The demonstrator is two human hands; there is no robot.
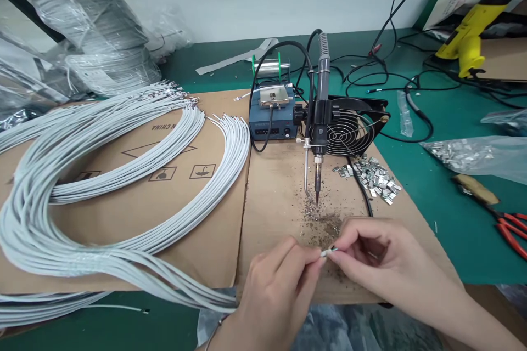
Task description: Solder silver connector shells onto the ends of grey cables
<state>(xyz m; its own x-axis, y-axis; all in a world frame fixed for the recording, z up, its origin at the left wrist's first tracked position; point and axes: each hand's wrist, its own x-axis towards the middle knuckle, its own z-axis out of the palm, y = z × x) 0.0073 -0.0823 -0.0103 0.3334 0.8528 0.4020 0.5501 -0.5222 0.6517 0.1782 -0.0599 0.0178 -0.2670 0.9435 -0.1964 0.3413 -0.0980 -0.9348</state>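
Much of what the hands hold is hidden: only a short pale stub of the wire end [329, 252] shows between the fingertips, too small to tell whether a metal clip sits on it. Both forearms are cut off by the bottom edge.

The left hand [275, 290], at about 6 o'clock in the view, has thumb and forefinger pressed together, pinching the wire end from the left. The right hand [376, 255], at about 5 o'clock, pinches the same stub from the right, its other fingers curled in. The fingertips of the two hands nearly touch.

The visible stub is whitish-grey with a darker tip, and its long axis runs roughly from 9 o'clock to 3 o'clock, the tip toward the right hand. It hovers just over the cardboard sheet [272, 197], directly at 6 o'clock from the soldering iron [320, 120], which hangs tip-down in its stand over a patch of solder debris [323, 222].

At 1 o'clock from the hands lies a pile of small metal clips [376, 178]. A large coil of grey wires [102, 175] fills the 9 o'clock side. Red-handled cutters [508, 227] are cut off at 3 o'clock.
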